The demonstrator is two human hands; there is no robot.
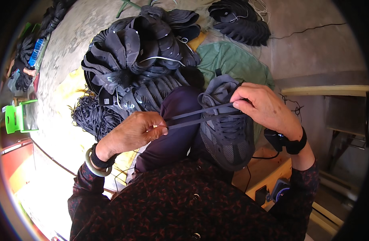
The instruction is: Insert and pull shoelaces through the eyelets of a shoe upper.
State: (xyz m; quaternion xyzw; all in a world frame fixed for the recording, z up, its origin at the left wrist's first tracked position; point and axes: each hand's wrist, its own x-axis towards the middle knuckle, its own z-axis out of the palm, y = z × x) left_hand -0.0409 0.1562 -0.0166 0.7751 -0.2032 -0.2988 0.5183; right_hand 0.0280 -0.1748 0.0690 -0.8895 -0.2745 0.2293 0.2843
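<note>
A dark grey sneaker [229,138] rests on my lap, toe toward me, its laces crossed down the front. Between my hands a black shoelace [196,117] is stretched in two nearly parallel strands over the shoe. My left hand [134,129] pinches the strands at their left end, above my knee. Beside the shoe's opening, my right hand [260,105] grips the other end between thumb and forefinger. Whether these strands run into the eyelets is hidden behind my right fingers.
Ahead lies a pile of black shoe uppers [132,52], with a heap of black laces [94,114] beside it. More uppers [242,24] lie at the far right near a green cloth [232,60]. A green stool [22,116] stands left; a wooden box [268,172] is by my right arm.
</note>
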